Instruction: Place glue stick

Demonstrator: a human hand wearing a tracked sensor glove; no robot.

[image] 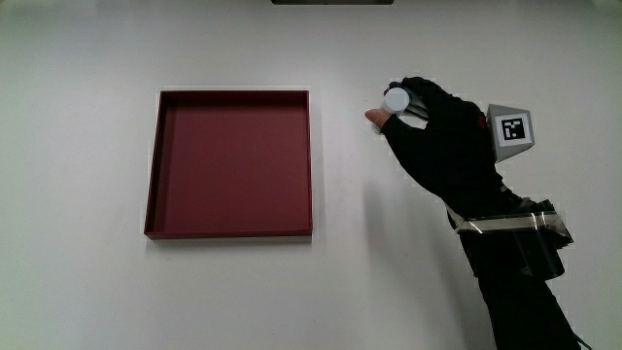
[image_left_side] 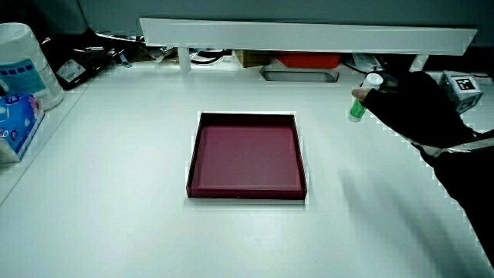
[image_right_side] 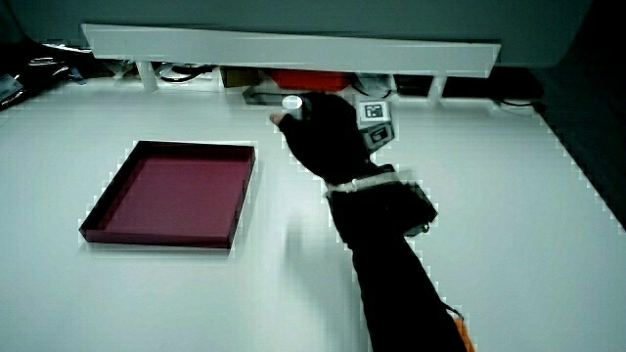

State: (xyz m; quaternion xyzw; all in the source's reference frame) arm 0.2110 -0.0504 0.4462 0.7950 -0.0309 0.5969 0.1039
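Note:
The glue stick (image: 396,99) has a white cap; in a side view its green body (image_left_side: 357,108) shows below the cap. It stands upright, held by the gloved hand (image: 442,136), whose fingers are curled round it. The hand with the glue stick (image_right_side: 290,103) is above the white table beside the dark red square tray (image: 153,190), apart from it. The tray (image_left_side: 300,158) holds nothing and shows in both side views (image_right_side: 243,198). A patterned cube (image: 512,129) sits on the back of the hand.
A low white partition (image_left_side: 309,35) runs along the table's edge farthest from the person, with cables and boxes under it. A white tub (image_left_side: 21,66) and a blue packet (image_left_side: 15,116) stand at the table's corner, away from the tray.

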